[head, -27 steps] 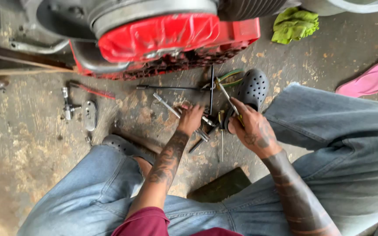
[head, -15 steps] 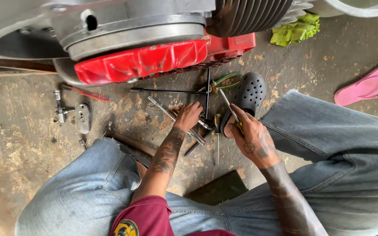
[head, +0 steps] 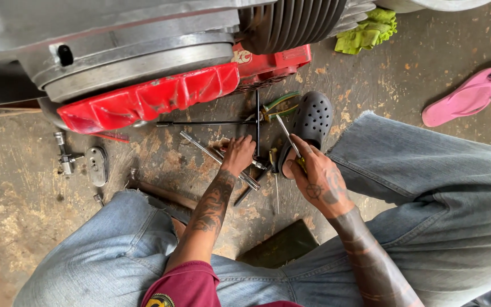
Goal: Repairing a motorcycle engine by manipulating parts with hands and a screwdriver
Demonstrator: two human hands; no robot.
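Left of the black clog, the left hand was laid with curled fingers on a steel socket wrench on the concrete floor. Just beside the clog's heel, a screwdriver was pinched in the closed right hand, shaft pointing up. It was judged light, rigid, possibly oily, best gripped at its handle.

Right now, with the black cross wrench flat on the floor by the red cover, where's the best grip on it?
Probably the long left arm of the black cross wrench, from above. That bar lies flat and bare on the concrete, pointing left below the red cover. The hub end is crowded: the left hand, the right hand holding a thin tool, the green-handled pliers and the black clog sit there.
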